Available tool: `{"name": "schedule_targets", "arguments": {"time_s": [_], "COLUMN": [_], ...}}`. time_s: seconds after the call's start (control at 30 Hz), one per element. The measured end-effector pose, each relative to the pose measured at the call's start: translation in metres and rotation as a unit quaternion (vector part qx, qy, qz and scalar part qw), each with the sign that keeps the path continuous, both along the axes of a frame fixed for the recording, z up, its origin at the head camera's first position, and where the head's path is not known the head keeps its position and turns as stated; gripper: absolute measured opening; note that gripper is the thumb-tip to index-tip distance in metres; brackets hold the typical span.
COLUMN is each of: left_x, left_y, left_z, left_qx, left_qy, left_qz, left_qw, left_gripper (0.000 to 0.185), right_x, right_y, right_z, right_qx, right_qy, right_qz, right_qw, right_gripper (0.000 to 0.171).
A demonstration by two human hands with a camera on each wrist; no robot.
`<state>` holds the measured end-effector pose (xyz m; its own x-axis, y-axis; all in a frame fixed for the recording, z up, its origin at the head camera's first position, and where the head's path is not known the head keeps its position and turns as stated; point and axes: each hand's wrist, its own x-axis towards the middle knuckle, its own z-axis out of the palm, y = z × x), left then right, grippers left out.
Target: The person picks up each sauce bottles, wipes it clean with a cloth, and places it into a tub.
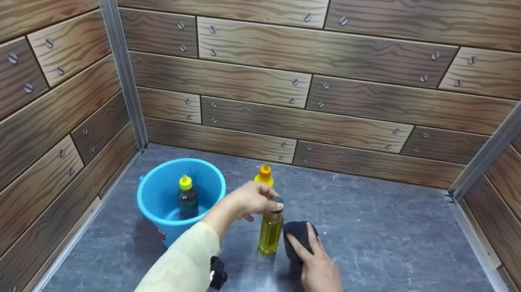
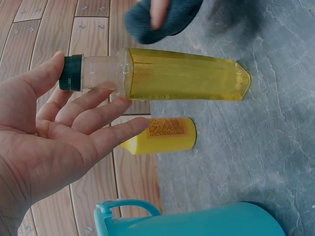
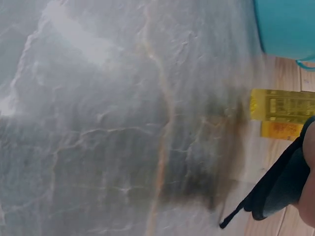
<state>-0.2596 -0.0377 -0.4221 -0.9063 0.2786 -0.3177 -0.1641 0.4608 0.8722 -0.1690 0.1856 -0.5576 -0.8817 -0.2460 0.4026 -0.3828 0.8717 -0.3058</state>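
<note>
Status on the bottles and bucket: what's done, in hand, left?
Done: one dark bottle stands in the blue bucket. In hand: the left hand is at the cap of the yellow oil bottle, fingers loosely open; the right hand rests on a dark cloth beside it. Left: the orange-capped yellow bottle still on the counter.
</note>
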Motion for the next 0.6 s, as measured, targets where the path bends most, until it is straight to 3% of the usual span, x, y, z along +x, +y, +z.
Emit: {"name": "schedule_targets", "arguments": {"time_s": [0.27,0.6], "left_x": [0.000,0.000], "left_y": [0.000,0.000], "left_z": [0.000,0.001], "left_qx": [-0.008,-0.004], "left_qy": [0.003,-0.001], "left_qz": [-0.001,0.001], "left_qw": [1.0000,1.0000], "left_gripper": [0.019,0.020], "right_x": [-0.001,-0.007], "right_y": [-0.012,-0.025], "right_z": [0.012,0.023], "right_qx": [-0.004,0.029], "right_qy": [0.095,0.077], "right_qz": [0.062,0.061], "right_qw": [0.994,0.995], "right_gripper": [0.081,0.077]}}
